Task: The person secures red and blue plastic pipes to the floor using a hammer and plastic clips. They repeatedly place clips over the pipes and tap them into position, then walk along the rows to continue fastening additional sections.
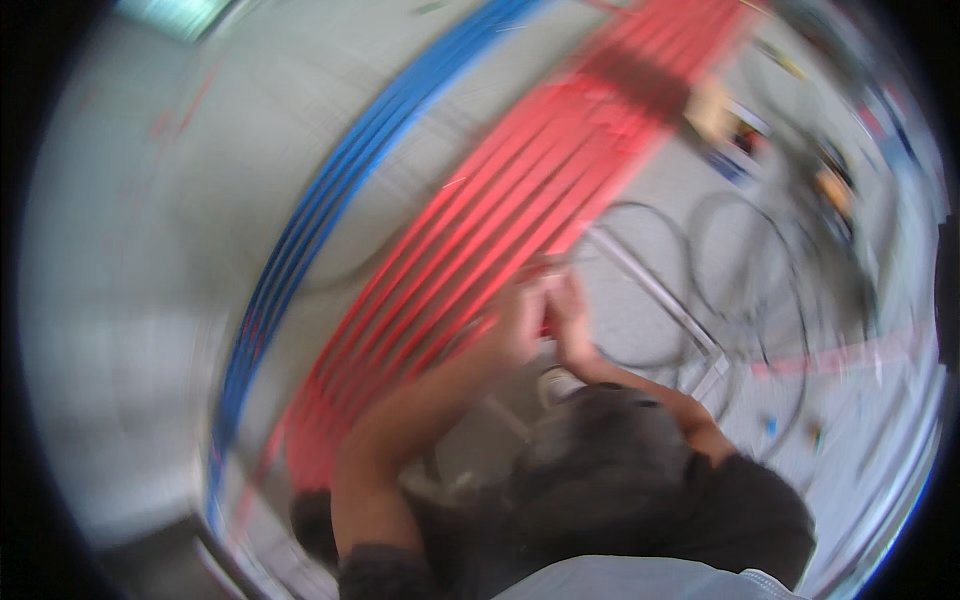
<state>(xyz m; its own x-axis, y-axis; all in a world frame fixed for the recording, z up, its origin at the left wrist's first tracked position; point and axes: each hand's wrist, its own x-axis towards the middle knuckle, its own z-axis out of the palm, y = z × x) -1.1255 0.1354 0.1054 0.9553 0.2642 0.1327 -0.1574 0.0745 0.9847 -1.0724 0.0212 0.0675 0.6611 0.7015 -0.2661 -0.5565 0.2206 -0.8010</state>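
My left hand and my right hand are together near the middle of the view, at the edge of a wide band of parallel red tubes. Their fingers look closed around something small that I cannot make out through the motion blur. A narrow band of blue tubes runs left of the red ones. My dark-clothed leg and a pale shoe are just below my hands.
A metal bar lies right of my hands, with loops of dark cable around it. At the upper right are blurred items, including a tan-and-blue object. Small blue bits lie at the lower right.
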